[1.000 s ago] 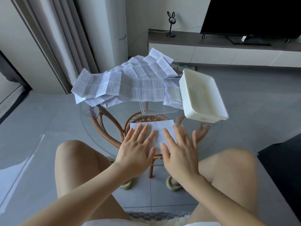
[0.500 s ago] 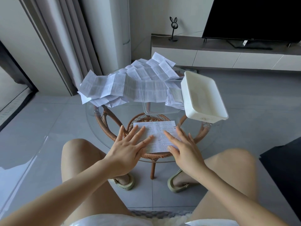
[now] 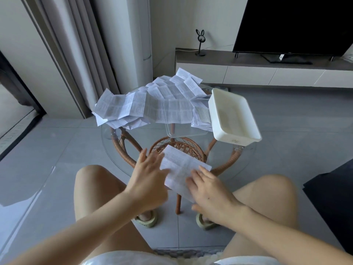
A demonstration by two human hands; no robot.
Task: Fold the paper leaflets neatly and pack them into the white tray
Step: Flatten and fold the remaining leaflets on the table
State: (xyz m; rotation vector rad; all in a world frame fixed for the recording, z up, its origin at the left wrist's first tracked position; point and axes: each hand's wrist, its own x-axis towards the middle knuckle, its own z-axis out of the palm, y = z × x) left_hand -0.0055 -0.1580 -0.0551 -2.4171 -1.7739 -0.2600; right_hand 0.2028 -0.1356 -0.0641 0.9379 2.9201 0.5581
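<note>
A folded paper leaflet (image 3: 181,165) lies askew over the near edge of the round glass table (image 3: 114,150). My left hand (image 3: 149,169) touches its left edge with straight fingers. My right hand (image 3: 208,190) holds its near right end, fingers on top and thumb by the lower corner. The white tray (image 3: 215,115) stands at the table's right rim, nothing visible inside. A heap of unfolded leaflets (image 3: 152,104) covers the far half of the table.
A clear plastic tray (image 3: 187,131) sits mid-table, half under the heap. The rattan table base (image 3: 179,148) shows through the glass. My knees flank the near edge. A dark seat (image 3: 332,188) is at right; a TV unit (image 3: 248,69) stands behind.
The leaflet has turned from square-on to diagonal, its near end now past the table edge. Both hands shifted from lying flat on it: left to its left edge, right to its near end.
</note>
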